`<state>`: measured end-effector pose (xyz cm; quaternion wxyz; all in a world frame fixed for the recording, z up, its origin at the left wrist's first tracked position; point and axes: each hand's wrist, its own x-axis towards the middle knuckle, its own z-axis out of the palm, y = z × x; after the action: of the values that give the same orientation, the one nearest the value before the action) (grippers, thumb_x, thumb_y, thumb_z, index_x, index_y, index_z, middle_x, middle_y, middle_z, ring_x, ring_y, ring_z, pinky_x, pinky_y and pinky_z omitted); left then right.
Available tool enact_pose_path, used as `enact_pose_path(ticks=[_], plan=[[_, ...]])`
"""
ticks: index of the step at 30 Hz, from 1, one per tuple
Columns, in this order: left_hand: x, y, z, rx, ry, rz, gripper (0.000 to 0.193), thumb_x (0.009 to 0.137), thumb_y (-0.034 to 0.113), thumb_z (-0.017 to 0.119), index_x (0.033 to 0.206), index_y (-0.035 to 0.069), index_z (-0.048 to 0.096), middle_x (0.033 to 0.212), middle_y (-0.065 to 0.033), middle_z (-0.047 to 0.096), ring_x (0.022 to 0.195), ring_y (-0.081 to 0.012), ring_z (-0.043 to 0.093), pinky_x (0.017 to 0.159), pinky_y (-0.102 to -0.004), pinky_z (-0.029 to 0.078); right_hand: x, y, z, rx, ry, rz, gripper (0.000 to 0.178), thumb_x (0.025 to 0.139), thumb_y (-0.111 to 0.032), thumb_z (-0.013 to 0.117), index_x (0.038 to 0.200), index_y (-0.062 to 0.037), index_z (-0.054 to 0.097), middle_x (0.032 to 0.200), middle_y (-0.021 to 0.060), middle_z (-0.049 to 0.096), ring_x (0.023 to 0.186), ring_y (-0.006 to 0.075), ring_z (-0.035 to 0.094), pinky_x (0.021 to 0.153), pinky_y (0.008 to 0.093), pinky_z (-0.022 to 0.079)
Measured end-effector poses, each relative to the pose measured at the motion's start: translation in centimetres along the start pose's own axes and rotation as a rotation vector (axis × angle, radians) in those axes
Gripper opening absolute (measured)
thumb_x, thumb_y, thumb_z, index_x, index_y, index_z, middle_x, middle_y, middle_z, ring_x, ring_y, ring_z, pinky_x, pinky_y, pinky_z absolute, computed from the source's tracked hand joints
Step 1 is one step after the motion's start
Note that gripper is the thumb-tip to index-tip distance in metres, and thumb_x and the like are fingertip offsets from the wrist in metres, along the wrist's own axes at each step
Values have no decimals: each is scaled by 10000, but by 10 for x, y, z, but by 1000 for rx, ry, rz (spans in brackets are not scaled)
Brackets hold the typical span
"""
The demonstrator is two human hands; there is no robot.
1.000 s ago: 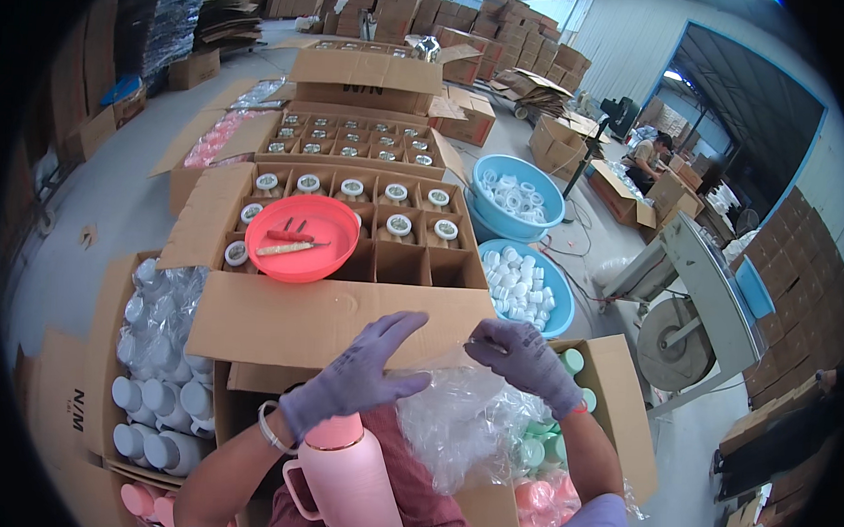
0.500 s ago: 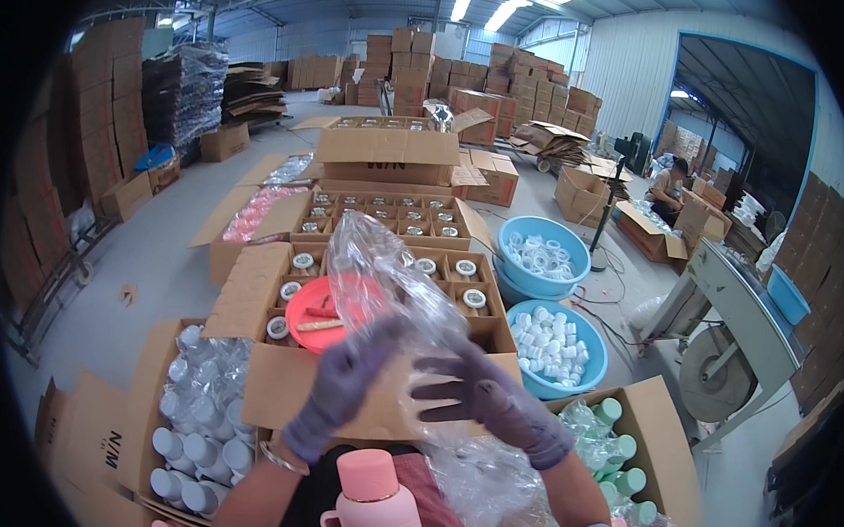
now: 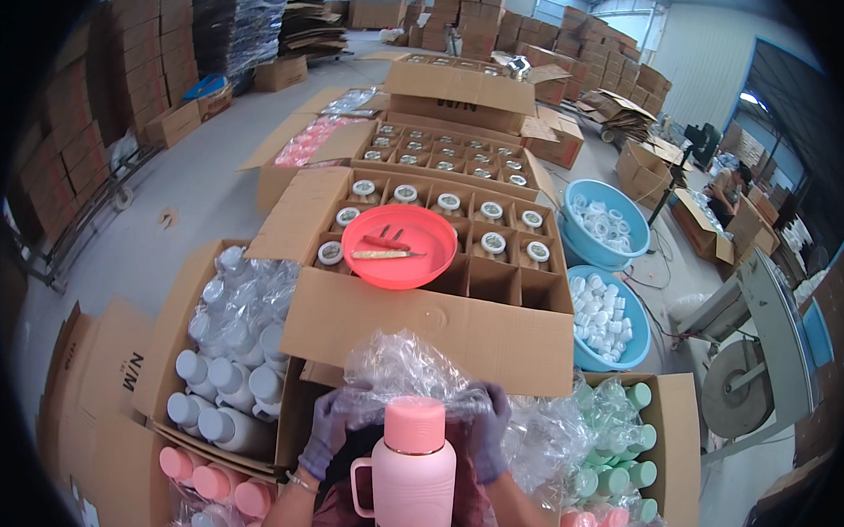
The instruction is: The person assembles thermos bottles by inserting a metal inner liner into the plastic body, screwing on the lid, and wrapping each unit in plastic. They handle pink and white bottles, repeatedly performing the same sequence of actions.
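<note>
Pink jug: it stands upright in front of you, a pink jug with its long axis vertical; its base lies at the lower edge, so you cannot see what it rests on.
Clear plastic bag: you hold the clear plastic bag spread from hand to hand, just beyond the jug's pink lid; whether bag and lid touch, I cannot tell.
Left hand: your left hand grasps the bag's left edge.
Right hand: your right hand grasps the right edge.
Nearer hand: the jug lies between and below your hands, about equally near both; its handle faces your left.
Left carton: the left carton holds grey-lidded jugs, the farther ones bagged; pink-lidded jugs sit nearer you.
Right carton: the right carton holds green-lidded jugs among plastic.
Divided carton: ahead, the divided carton has white-rimmed flasks in its cells and a red bowl on top, with hand tools inside.
Blue tubs: the nearer blue tub contains white caps; the farther blue tub, pale rings.
</note>
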<state>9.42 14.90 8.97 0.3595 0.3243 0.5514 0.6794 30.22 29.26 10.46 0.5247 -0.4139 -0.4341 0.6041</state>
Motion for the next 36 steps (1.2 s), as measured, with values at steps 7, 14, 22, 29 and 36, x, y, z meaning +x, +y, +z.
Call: enact_pose_path(ticks=[7, 14, 22, 29, 36], plan=[[-147, 12, -8, 380, 88, -139, 343, 987, 206, 528, 1221, -30, 612, 1120, -158, 685, 1032, -209, 659, 922, -351, 517, -97, -7, -100, -939, -890, -712, 231, 767, -195, 685, 973, -98, 644, 1089, 96, 617, 1102, 324, 566, 997, 500, 438], [-190, 24, -71, 54, -420, -472, 324, 987, 181, 619, 1268, 19, 613, 1233, -85, 640, 1138, -210, 605, 1027, -372, 459, -124, 23, -158, -1200, -1318, -883, 203, 823, -325, 647, 921, -149, 669, 1027, 55, 609, 1005, 298, 571, 914, 512, 439], [-145, 4, -70, 125, -29, -426, 349, 887, 79, 639, 1230, 28, 598, 1016, -63, 690, 965, -152, 650, 837, -286, 526, -113, 10, -119, -1034, -1266, -852, 210, 848, -310, 643, 892, -104, 651, 895, 94, 605, 869, 319, 592, 816, 477, 467], [-210, -30, -175, -956, 310, -394, 204, 909, 66, 531, 1067, 9, 647, 1064, -141, 685, 1024, -250, 644, 893, -402, 538, -105, -13, 120, -756, -1259, -1024, 275, 749, -247, 708, 940, -67, 625, 1050, 109, 612, 1049, 312, 598, 966, 463, 448], [-132, -1, -283, 1109, 522, -133, 193, 849, 137, 554, 789, 10, 686, 858, -230, 688, 828, -370, 672, 687, -473, 514, -83, 69, 136, -1215, -1681, -675, 280, 907, -330, 614, 1084, -123, 680, 1065, 77, 653, 1011, 285, 623, 976, 434, 453]])
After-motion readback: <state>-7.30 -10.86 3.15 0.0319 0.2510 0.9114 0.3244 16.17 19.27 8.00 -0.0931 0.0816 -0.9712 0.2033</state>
